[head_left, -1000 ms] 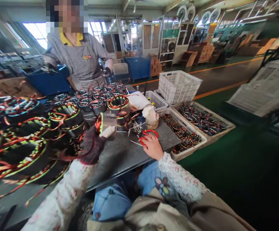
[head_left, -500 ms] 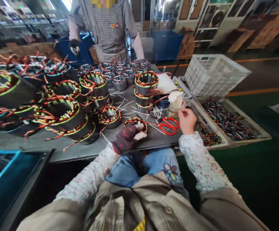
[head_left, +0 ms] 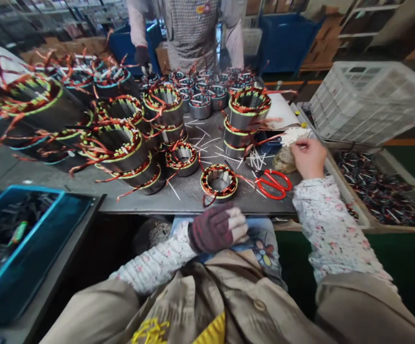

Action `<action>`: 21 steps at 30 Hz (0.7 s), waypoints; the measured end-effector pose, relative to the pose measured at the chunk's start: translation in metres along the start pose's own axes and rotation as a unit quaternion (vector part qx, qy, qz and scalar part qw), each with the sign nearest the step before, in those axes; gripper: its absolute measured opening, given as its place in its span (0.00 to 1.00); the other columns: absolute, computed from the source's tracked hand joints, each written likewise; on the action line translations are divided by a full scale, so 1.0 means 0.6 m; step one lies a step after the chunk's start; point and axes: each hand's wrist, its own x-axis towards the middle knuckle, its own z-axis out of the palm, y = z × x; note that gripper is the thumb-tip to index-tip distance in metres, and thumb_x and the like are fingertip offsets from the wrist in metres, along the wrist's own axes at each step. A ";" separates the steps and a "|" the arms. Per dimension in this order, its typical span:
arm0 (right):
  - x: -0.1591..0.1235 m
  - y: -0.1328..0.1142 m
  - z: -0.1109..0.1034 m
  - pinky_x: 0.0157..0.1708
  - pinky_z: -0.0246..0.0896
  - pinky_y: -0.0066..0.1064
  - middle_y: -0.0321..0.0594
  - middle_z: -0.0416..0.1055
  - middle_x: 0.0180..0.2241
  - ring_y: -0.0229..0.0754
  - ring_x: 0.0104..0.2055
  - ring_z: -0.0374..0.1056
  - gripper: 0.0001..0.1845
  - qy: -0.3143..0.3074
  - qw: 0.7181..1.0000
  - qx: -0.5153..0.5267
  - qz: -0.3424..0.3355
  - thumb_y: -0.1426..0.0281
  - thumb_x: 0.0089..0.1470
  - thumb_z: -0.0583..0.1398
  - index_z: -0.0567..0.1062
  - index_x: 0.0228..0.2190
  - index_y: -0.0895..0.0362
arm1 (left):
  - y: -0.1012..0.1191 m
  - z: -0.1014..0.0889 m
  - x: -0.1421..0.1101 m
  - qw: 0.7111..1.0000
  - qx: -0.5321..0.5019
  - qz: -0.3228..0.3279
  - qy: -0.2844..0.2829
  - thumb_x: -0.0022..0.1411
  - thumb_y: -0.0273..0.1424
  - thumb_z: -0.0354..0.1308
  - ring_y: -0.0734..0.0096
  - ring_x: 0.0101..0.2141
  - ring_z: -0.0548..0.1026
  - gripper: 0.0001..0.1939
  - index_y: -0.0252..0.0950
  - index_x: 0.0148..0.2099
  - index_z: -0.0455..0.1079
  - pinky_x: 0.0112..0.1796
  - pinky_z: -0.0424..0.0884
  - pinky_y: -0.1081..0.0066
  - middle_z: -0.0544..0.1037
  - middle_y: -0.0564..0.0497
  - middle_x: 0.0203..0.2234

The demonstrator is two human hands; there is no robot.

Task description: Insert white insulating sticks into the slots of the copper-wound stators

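Observation:
My left hand (head_left: 219,228), in a dark red glove with pale fingertips, hovers over my lap just off the table edge. Its fingers are loosely extended and nothing shows in them. In front of it a small wound motor stator (head_left: 219,183) lies on the table, untouched. My bare right hand (head_left: 309,156) has its fingers pinched beside a bundle of thin white pieces (head_left: 295,136) standing in a jar (head_left: 285,160). Whatever is between those fingertips is too small to make out. Red-handled scissors (head_left: 273,184) lie left of my right hand, near loose white strips (head_left: 260,159).
Stacked stators (head_left: 116,148) crowd the left side, and another stack (head_left: 248,119) stands mid-table. A co-worker (head_left: 193,38) is across the table. To the right are a white crate (head_left: 375,105) and a tray of wired parts (head_left: 375,191); a blue bin (head_left: 55,229) sits at lower left.
My left hand has let go of the small stator and drawn back over my lap. My right hand stays by the jar. The view has shifted, so the table appears farther right.

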 end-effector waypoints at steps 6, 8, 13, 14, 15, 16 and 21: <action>-0.004 0.004 -0.022 0.40 0.68 0.49 0.38 0.73 0.27 0.50 0.31 0.72 0.05 -0.005 0.996 0.081 -0.021 0.64 0.57 0.67 0.76 0.31 0.48 | -0.091 -0.001 0.031 0.955 0.021 -0.251 -0.156 0.75 0.42 0.64 0.59 0.50 0.85 0.13 0.38 0.51 0.80 0.65 0.72 0.51 0.88 0.47 0.45; -0.045 -0.017 -0.041 0.34 0.69 0.49 0.38 0.76 0.29 0.51 0.29 0.74 0.06 0.013 0.982 0.182 -0.048 0.61 0.60 0.68 0.77 0.34 0.47 | -0.104 0.003 0.027 0.952 -0.005 -0.261 -0.162 0.73 0.44 0.67 0.58 0.49 0.85 0.15 0.38 0.50 0.81 0.62 0.73 0.52 0.88 0.48 0.43; -0.237 -0.104 -0.081 0.47 0.75 0.50 0.47 0.84 0.47 0.54 0.47 0.81 0.09 0.016 0.953 0.241 -0.181 0.66 0.69 0.62 0.83 0.45 0.51 | -0.090 0.012 0.025 0.964 0.012 -0.234 -0.129 0.77 0.38 0.62 0.60 0.52 0.84 0.11 0.38 0.50 0.80 0.61 0.74 0.53 0.87 0.46 0.48; -0.275 -0.116 -0.083 0.50 0.75 0.49 0.46 0.85 0.46 0.54 0.50 0.82 0.10 -0.030 0.941 0.243 -0.232 0.69 0.69 0.60 0.83 0.44 0.52 | -0.087 0.012 0.025 0.968 0.024 -0.216 -0.129 0.78 0.36 0.59 0.60 0.52 0.84 0.11 0.38 0.51 0.79 0.64 0.73 0.51 0.87 0.45 0.49; -0.308 -0.124 -0.084 0.49 0.76 0.47 0.45 0.85 0.43 0.53 0.48 0.82 0.09 -0.060 0.923 0.259 -0.277 0.71 0.68 0.59 0.81 0.41 0.52 | -0.085 0.013 0.024 0.971 0.034 -0.201 -0.129 0.78 0.35 0.57 0.61 0.53 0.84 0.11 0.38 0.52 0.79 0.65 0.71 0.49 0.86 0.45 0.50; -0.335 -0.129 -0.083 0.47 0.77 0.45 0.43 0.85 0.40 0.51 0.46 0.82 0.09 -0.096 0.905 0.269 -0.316 0.73 0.67 0.58 0.79 0.39 0.52 | -0.085 0.013 0.023 0.973 0.041 -0.190 -0.126 0.78 0.35 0.57 0.61 0.52 0.84 0.11 0.37 0.52 0.79 0.67 0.70 0.48 0.86 0.44 0.50; -0.384 -0.120 -0.082 0.32 0.75 0.34 0.37 0.79 0.28 0.43 0.31 0.78 0.09 -0.171 0.885 0.270 -0.340 0.77 0.62 0.56 0.73 0.34 0.52 | -0.095 0.016 0.008 0.975 0.043 -0.184 -0.119 0.76 0.40 0.61 0.54 0.54 0.84 0.22 0.31 0.63 0.71 0.68 0.71 0.46 0.85 0.39 0.51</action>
